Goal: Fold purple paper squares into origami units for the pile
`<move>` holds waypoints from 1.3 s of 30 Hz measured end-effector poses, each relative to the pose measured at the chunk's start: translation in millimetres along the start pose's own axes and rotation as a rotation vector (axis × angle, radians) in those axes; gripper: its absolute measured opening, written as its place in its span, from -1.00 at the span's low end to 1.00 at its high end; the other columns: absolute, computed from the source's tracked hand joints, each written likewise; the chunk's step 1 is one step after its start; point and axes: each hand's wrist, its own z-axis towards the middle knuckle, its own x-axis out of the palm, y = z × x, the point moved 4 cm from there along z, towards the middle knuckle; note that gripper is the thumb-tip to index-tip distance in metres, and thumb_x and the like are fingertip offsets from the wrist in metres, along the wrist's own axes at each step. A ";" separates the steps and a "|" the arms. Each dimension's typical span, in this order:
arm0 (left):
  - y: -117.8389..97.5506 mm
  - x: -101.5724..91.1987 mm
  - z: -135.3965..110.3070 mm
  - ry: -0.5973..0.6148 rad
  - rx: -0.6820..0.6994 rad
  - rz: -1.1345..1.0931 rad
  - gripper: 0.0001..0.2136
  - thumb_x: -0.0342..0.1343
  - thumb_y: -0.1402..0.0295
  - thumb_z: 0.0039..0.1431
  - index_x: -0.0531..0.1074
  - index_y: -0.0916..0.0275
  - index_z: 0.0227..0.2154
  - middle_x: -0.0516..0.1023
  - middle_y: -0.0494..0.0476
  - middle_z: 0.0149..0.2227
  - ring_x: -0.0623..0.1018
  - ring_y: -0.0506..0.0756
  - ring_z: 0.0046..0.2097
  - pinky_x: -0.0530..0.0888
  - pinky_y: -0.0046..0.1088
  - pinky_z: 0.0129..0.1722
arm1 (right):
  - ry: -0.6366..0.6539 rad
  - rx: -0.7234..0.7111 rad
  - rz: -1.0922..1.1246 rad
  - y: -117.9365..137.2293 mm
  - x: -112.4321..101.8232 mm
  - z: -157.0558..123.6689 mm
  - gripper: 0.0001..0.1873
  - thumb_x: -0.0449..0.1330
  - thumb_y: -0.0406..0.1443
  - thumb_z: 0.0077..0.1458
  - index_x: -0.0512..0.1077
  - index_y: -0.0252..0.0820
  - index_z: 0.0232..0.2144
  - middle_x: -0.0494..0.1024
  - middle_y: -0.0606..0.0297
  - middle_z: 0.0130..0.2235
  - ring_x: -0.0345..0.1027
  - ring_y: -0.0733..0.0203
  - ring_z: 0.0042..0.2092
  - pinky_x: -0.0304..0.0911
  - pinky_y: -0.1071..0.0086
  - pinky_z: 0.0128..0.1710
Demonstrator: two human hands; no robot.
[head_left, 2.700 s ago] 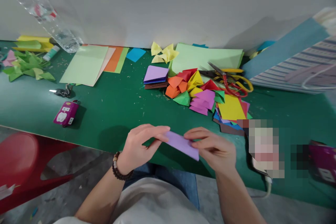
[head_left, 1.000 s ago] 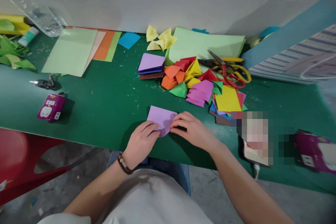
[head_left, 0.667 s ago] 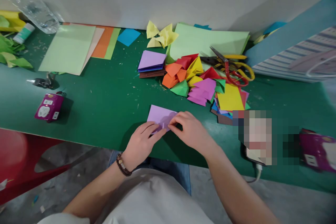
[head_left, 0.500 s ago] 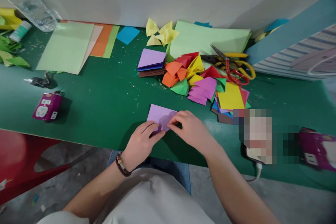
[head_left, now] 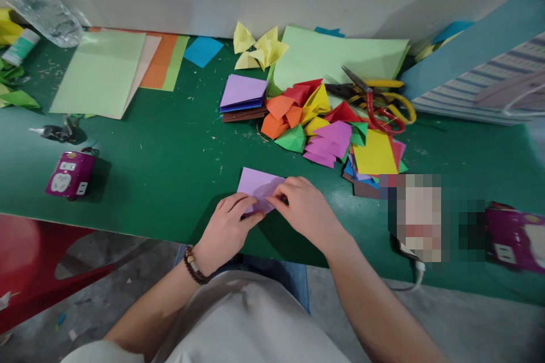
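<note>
Pale purple and plain, the small purple paper (head_left: 256,183) lies on the green table (head_left: 179,170) beneath both hands, its far edge straight, its far-left corner sharp. Its near edge and right side are covered by fingers, so any fold there cannot be made out. The left hand (head_left: 227,227) is loosely curled, fingers on top of the paper and thumb at the near edge, keeping hold of it. The right hand (head_left: 304,207) is nearly closed, thumb and forefinger pinching the paper's right part.

Beyond the hands, a neat paper stack (head_left: 243,91) shows purple on top, with blue and brown below. Beyond the right hand, folded pieces in orange (head_left: 281,116), green, yellow, red and pink crowd together, with scissors (head_left: 374,113) behind them. Right of these, nearer the right hand, a yellow sheet (head_left: 374,153) tops a loose pile, and a partly blurred device with a white cable (head_left: 419,275) lies farther right. Well to the left of the left hand are a magenta socket block (head_left: 70,174) and keys (head_left: 59,131).
</note>
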 end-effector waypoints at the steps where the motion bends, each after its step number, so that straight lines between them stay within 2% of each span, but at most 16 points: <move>1: 0.0 -0.4 0.4 0.005 -0.002 -0.002 -0.73 -0.04 0.53 0.27 0.50 0.17 -0.10 0.45 0.17 -0.02 0.36 0.13 0.07 0.42 -0.21 0.03 | 0.000 0.006 -0.014 0.8 -0.2 0.3 -0.82 0.21 -0.26 0.13 0.44 -0.19 -0.50 0.47 0.21 -0.38 0.31 0.08 -0.22 0.25 0.26 -0.24; 11: 0.0 -1.1 1.8 0.035 -0.021 -0.003 -0.72 -0.04 0.52 0.26 0.50 0.17 -0.09 0.45 0.18 -0.02 0.36 0.14 0.07 0.40 -0.21 0.03 | -0.017 0.002 -0.063 2.9 -0.9 1.4 -0.80 0.20 -0.27 0.13 0.44 -0.19 -0.52 0.48 0.20 -0.39 0.33 0.08 -0.24 0.25 0.26 -0.27; 21: 1.1 2.1 0.9 0.074 0.007 0.019 -0.72 -0.05 0.54 0.26 0.48 0.19 -0.08 0.46 0.14 0.04 0.33 0.14 0.10 0.36 -0.22 0.04 | -0.119 -0.050 -0.144 5.2 0.0 -1.3 -0.74 0.14 -0.26 0.17 0.40 -0.16 -0.55 0.44 0.18 -0.43 0.32 0.09 -0.29 0.21 0.28 -0.37; 27: 0.9 -1.2 4.9 0.157 0.044 0.076 -0.70 -0.05 0.52 0.28 0.44 0.16 -0.01 0.49 0.10 0.02 0.32 0.15 0.10 0.33 -0.22 0.02 | -0.087 -0.011 -0.152 6.8 -0.2 0.0 -0.75 0.17 -0.25 0.15 0.42 -0.17 -0.55 0.45 0.17 -0.41 0.33 0.08 -0.27 0.20 0.29 -0.37; 31: 5.2 -7.4 12.1 0.201 0.088 0.083 -0.75 -0.04 0.45 0.30 0.47 0.13 -0.06 0.54 0.06 -0.04 0.35 0.14 0.03 0.35 -0.27 -0.07 | -0.106 -0.017 -0.133 5.0 0.4 -1.3 -0.76 0.17 -0.25 0.16 0.40 -0.17 -0.54 0.45 0.19 -0.42 0.32 0.08 -0.28 0.20 0.28 -0.36; 33: 8.3 -9.8 15.3 0.211 0.112 0.077 -0.76 -0.05 0.44 0.31 0.48 0.12 -0.10 0.54 0.03 -0.03 0.36 0.13 0.01 0.35 -0.28 -0.10 | -0.130 -0.058 -0.097 3.3 0.9 -5.5 -0.80 0.14 -0.26 0.18 0.41 -0.17 -0.48 0.45 0.19 -0.40 0.30 0.07 -0.28 0.21 0.27 -0.34; 36: 11.9 -11.0 17.9 0.235 0.138 0.071 -0.76 -0.04 0.47 0.28 0.49 0.14 -0.12 0.53 0.02 0.01 0.37 0.13 0.00 0.34 -0.29 -0.10 | -0.212 -0.155 -0.002 2.2 0.8 -18.1 -0.89 0.11 -0.29 0.20 0.42 -0.18 -0.26 0.47 0.17 -0.29 0.29 0.06 -0.20 0.25 0.23 -0.23; 39: 12.7 -11.0 18.2 0.251 0.150 0.068 -0.76 -0.05 0.47 0.29 0.49 0.16 -0.12 0.51 0.04 0.03 0.36 0.13 0.02 0.33 -0.29 -0.08 | -0.286 -0.217 0.048 2.9 3.3 -32.4 -0.88 0.08 -0.32 0.22 0.43 -0.17 -0.27 0.45 0.17 -0.30 0.29 0.09 -0.18 0.25 0.24 -0.18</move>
